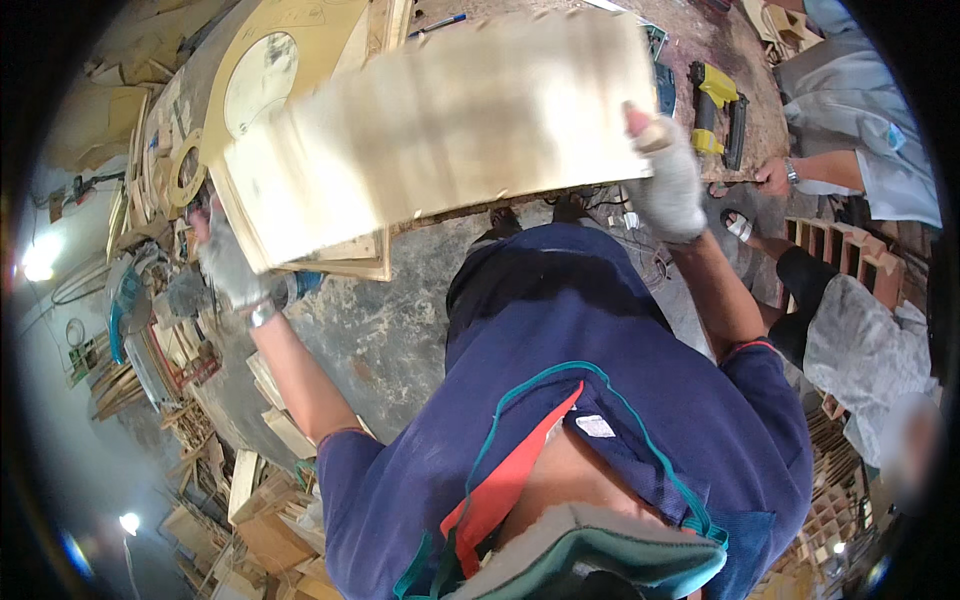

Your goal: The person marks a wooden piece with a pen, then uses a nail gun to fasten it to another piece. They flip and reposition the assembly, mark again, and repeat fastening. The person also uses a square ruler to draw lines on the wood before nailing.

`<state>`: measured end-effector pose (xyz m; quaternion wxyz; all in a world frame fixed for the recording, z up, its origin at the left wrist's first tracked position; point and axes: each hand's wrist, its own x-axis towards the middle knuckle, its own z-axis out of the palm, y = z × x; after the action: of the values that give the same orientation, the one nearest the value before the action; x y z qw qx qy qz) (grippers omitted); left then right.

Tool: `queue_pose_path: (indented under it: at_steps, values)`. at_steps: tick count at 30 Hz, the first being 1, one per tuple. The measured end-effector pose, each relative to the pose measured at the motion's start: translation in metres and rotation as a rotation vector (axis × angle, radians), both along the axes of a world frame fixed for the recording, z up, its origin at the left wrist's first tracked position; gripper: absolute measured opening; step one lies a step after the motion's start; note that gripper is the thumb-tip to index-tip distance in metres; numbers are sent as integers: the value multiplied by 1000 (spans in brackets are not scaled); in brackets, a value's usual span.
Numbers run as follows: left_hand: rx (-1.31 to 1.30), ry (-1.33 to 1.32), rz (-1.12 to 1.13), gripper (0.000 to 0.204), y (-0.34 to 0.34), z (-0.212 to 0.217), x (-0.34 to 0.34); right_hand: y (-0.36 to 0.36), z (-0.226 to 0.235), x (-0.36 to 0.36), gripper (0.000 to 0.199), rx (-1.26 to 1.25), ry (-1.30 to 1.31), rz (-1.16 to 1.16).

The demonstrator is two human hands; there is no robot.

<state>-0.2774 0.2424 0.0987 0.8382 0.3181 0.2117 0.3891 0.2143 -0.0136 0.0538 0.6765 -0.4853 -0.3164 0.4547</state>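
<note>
A wide, pale wooden panel [440,130] with slightly jagged long edges is raised over the workbench, and motion blurs its surface. My right hand [672,185], in a grey-white glove with bare fingertips, grips its right end. At the lower left end my left hand [232,255], gloved the same way, is closed on the panel's edge; some of its fingers are hard to make out. Behind the panel lies a tan template sheet [235,70] with a large round opening. Part of a wooden frame [375,262] shows under the panel's lower edge.
A yellow-and-black nail gun [712,85] and a blue pen [437,26] lie on the workbench [675,30]. Another person's hand [773,177] rests at the bench's right edge. Wood offcuts [270,530] crowd the floor at left, near a blue-framed machine [124,300]. A slatted wooden piece [850,250] stands right.
</note>
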Motion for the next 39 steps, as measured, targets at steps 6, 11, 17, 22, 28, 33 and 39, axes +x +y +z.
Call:
queue_pose_path:
  at_steps: [6,11,17,22,28,33,39]
  values:
    - [1031,1143,-72,35,49,-112,177,-27,81,25,45,96,282,-498]
    - [1506,1385,-492,82,53,-131,337,-55,115,32,50,90,80,-824]
    - [1505,1078,-662,55,38,-92,336,-107,120,36,54,93,100,-1055]
    - [2122,1028,-46,15,-72,-105,254,-123,108,41,57,-9,127,-1160]
    - [1924,883,107,13,-132,-173,217,-116,92,49,53,-39,178,-1097]
    - [1383,1018,-27,42,-124,-176,226,-113,87,50,49,-38,178,-1095]
    - [-693,464,-1,86,-42,-167,273,-108,84,44,50,33,203,-1061]
